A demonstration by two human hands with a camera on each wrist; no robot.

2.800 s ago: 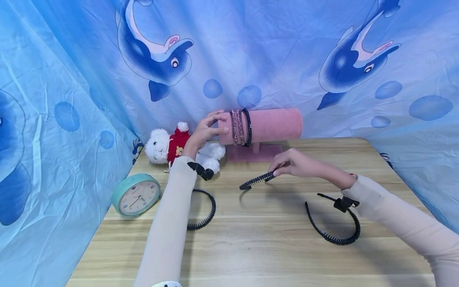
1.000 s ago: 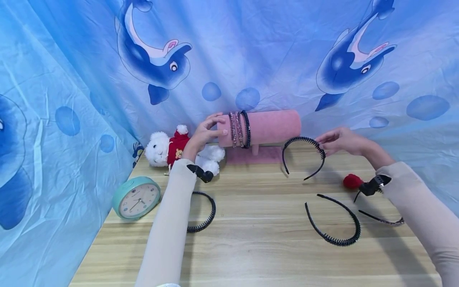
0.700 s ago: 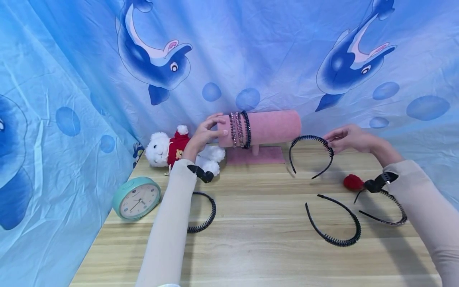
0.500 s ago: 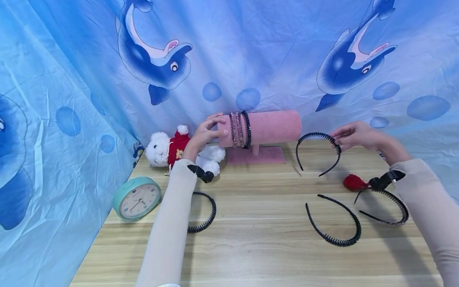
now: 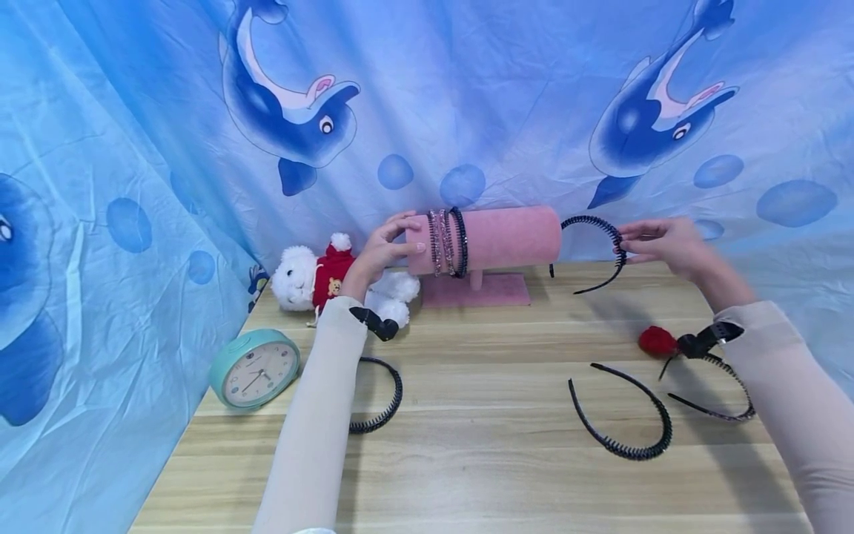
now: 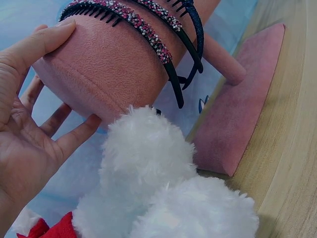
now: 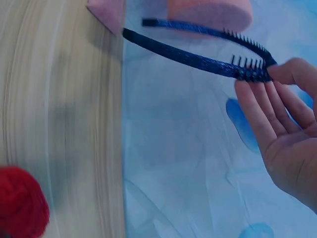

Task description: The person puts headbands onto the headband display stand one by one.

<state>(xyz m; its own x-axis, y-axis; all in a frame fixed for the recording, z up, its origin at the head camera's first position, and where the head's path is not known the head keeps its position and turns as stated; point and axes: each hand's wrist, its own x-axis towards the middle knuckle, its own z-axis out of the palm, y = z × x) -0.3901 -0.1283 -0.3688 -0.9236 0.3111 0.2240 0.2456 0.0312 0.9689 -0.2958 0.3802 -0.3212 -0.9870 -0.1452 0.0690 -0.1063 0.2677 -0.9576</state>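
Observation:
A pink cylindrical headband stand point(image 5: 514, 237) is at the back of the table. Several headbands circle its left part, including a pink glittery headband point(image 5: 447, 241) and a black headband point(image 5: 461, 245). My left hand point(image 5: 383, 248) grips the stand's left end, thumb on one side and fingers on the other. Off the stand's right end, my right hand point(image 5: 667, 246) pinches a toothed black headband point(image 5: 591, 218) between thumb and fingers, in the air. In the right wrist view that headband's tips point(image 7: 130, 35) point toward the stand; whether it surrounds the stand's end cannot be told.
More headbands lie on the table: one black point(image 5: 397, 397) beside my left sleeve, one black point(image 5: 639, 451) at right, and one point(image 5: 723, 414) partly behind my right sleeve. Around them are a red ball-shaped thing point(image 5: 657, 341), a white plush toy point(image 5: 293, 278) and a teal alarm clock point(image 5: 253, 368).
My right hand has carried the black headband from above the table's middle to the right, then raised it level with the stand's right end. My left hand has stayed on the stand.

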